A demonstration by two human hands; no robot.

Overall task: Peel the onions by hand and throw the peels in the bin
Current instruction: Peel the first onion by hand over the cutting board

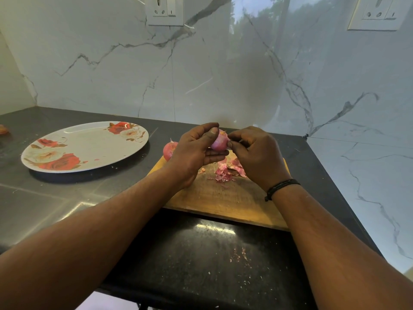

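I see the onion (219, 140) held above the board (225, 198), my left hand (194, 151) curled round it, right hand (254, 153) pinching at its side; peels (225, 171) lie below, second onion (169, 149) beside the plate (85, 146)

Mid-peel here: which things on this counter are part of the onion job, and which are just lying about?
Part of the job:
held onion, in the left hand
right hand, picking at its skin
second onion on the counter
peel scraps
wooden chopping board

Just lying about:
floral plate
wall sockets
orange scrap at the far left edge

No bin is in view.
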